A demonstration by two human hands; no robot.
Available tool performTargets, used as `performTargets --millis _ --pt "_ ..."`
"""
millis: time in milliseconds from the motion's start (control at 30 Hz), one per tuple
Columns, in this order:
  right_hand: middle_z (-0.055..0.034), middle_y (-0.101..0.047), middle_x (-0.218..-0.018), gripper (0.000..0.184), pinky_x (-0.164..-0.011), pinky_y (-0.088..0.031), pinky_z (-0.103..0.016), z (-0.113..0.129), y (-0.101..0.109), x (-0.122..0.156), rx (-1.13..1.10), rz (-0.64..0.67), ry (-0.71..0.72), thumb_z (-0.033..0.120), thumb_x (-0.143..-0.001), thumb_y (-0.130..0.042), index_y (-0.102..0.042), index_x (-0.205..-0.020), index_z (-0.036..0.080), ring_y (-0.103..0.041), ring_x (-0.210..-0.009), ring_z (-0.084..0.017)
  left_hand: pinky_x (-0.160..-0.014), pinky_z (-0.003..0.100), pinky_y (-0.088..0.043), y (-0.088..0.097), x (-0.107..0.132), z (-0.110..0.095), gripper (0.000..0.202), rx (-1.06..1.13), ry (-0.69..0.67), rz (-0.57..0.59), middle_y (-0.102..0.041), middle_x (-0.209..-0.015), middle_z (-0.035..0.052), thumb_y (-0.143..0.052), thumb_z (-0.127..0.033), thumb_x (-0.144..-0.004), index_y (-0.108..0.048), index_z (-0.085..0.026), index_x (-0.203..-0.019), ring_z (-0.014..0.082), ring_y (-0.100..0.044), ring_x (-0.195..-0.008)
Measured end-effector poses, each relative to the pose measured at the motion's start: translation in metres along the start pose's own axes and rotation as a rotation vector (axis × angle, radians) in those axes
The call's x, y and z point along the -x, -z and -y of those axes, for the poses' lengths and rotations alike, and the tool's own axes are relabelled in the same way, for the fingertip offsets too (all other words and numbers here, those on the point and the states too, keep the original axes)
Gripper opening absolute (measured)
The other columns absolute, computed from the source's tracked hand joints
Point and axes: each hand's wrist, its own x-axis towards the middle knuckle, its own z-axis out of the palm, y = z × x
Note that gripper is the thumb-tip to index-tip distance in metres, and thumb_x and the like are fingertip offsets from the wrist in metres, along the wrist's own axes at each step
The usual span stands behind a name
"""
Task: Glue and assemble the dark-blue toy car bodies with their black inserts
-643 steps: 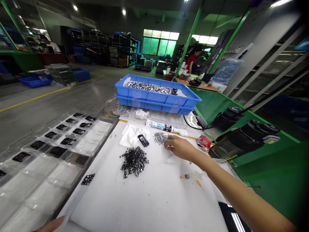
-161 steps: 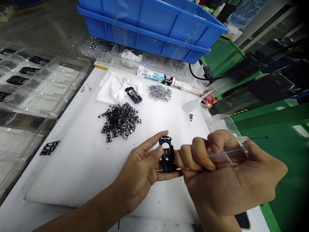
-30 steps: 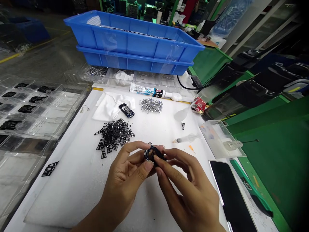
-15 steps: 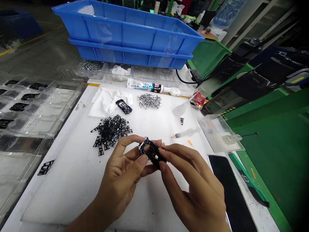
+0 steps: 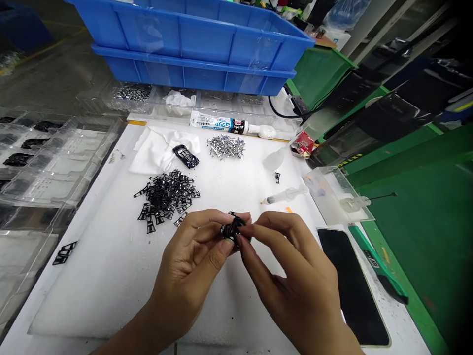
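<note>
Both my hands meet over the white foam mat (image 5: 111,291) and pinch a small glossy black toy-car body (image 5: 232,230) between their fingertips. My left hand (image 5: 192,266) grips it from the left with thumb and fingers curled. From the right, my right hand (image 5: 291,276) holds it with thumb and forefinger. A heap of small black frame parts (image 5: 164,197) lies just beyond my left hand. Farther back are a finished black car body (image 5: 185,156) on a white cloth and a pile of small silver pieces (image 5: 225,146).
A glue syringe (image 5: 284,195) and a clear plastic stand (image 5: 336,197) lie right of the hands, a dark phone (image 5: 351,286) at the near right. A glue tube (image 5: 229,125) and stacked blue bins (image 5: 192,44) sit at the back. Clear trays (image 5: 48,167) with black parts fill the left.
The black car body has been turned in my fingers, now showing end-on and lower between the fingertips. Both hands stay together. The view has tilted down slightly.
</note>
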Motion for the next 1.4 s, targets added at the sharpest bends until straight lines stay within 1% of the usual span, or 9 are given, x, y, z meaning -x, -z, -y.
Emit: performTargets --millis 167,400,667,833,967,1067,1167,1300,1400 --pt "-0.0137 -0.062 -0.115 0.032 -0.091 -0.054 -0.030 -0.006 -0.002 0.006 0.150 0.033 0.187 0.009 -0.088 -0.065 -0.062 -0.120 0.010 -0.064 -0.104 -0.019 -0.099 0.041 -0.054 0.000 0.000 0.000 0.022 -0.023 -0.003 -0.043 -0.073 -0.118 0.0073 -0.066 -0.017 -0.090 -0.065 -0.025 -0.110 0.0249 -0.067 -0.113" --pt "-0.0153 -0.062 -0.117 0.031 -0.096 -0.053 -0.030 -0.010 -0.001 0.007 0.151 0.046 0.230 0.009 -0.088 -0.066 -0.061 -0.118 0.006 -0.061 -0.110 -0.020 -0.100 0.043 -0.053 -0.001 0.001 0.000 0.022 -0.027 0.002 -0.062 -0.074 -0.116 0.0064 -0.068 -0.017 -0.088 -0.066 -0.025 -0.109 0.0254 -0.066 -0.114" --pt "-0.0133 -0.059 -0.120 0.030 -0.095 -0.053 -0.025 -0.012 0.003 0.005 0.068 0.105 0.232 0.003 -0.088 -0.063 -0.061 -0.118 0.006 -0.061 -0.107 -0.015 -0.099 0.043 -0.054 -0.001 0.000 0.000 0.022 -0.024 -0.002 -0.056 -0.073 -0.119 0.0068 -0.066 -0.016 -0.089 -0.066 -0.025 -0.110 0.0262 -0.065 -0.117" --pt "-0.0118 -0.060 -0.120 0.034 -0.094 -0.055 -0.027 -0.011 0.004 0.006 0.095 0.077 0.221 0.003 -0.088 -0.063 -0.063 -0.121 0.011 -0.062 -0.108 -0.016 -0.100 0.043 -0.054 0.000 0.000 -0.001 0.020 -0.022 -0.008 -0.042 -0.073 -0.121 0.0068 -0.066 -0.015 -0.090 -0.067 -0.025 -0.108 0.0273 -0.062 -0.122" --pt "-0.0165 -0.054 -0.127 0.041 -0.094 -0.056 -0.032 0.000 0.004 0.006 -0.011 0.167 0.128 0.004 -0.088 -0.057 -0.060 -0.128 0.009 -0.055 -0.120 -0.022 -0.102 0.044 -0.054 0.004 -0.001 0.001 0.021 -0.074 -0.084 -0.054 -0.072 -0.122 0.0054 -0.065 -0.013 -0.091 -0.066 -0.026 -0.107 0.0271 -0.060 -0.126" --pt "-0.0200 -0.047 -0.134 0.049 -0.099 -0.054 -0.035 0.008 0.003 0.008 -0.061 0.169 0.072 0.001 -0.086 -0.054 -0.055 -0.134 0.005 -0.050 -0.127 -0.024 -0.106 0.045 -0.052 0.008 0.001 0.004 0.027 -0.165 -0.205 0.017 -0.068 -0.129 0.0043 -0.059 -0.008 -0.093 -0.063 -0.028 -0.112 0.0261 -0.058 -0.129" --pt "-0.0191 -0.045 -0.136 0.049 -0.104 -0.052 -0.034 0.010 0.001 0.011 -0.115 0.163 0.028 0.000 -0.085 -0.053 -0.056 -0.133 0.007 -0.049 -0.127 -0.022 -0.108 0.047 -0.050 0.008 0.003 0.007 0.032 -0.238 -0.306 0.069 -0.065 -0.134 0.0035 -0.054 -0.005 -0.095 -0.060 -0.029 -0.116 0.0256 -0.056 -0.131" --pt "-0.0141 -0.050 -0.131 0.037 -0.103 -0.052 -0.034 0.006 0.001 0.008 -0.206 0.009 -0.100 0.005 -0.088 -0.054 -0.067 -0.122 0.015 -0.052 -0.125 -0.021 -0.108 0.046 -0.051 0.004 0.004 0.007 0.032 -0.223 -0.305 0.052 -0.064 -0.136 0.0028 -0.052 -0.005 -0.096 -0.054 -0.029 -0.115 0.0249 -0.054 -0.133" --pt "-0.0093 -0.061 -0.126 0.033 -0.096 -0.057 -0.031 0.002 0.005 0.000 -0.346 -0.057 -0.313 0.015 -0.093 -0.056 -0.065 -0.124 0.022 -0.062 -0.116 -0.019 -0.108 0.042 -0.051 0.003 0.002 0.005 0.031 -0.242 -0.302 0.040 -0.066 -0.133 0.0023 -0.050 -0.003 -0.096 -0.050 -0.029 -0.114 0.0233 -0.055 -0.132"
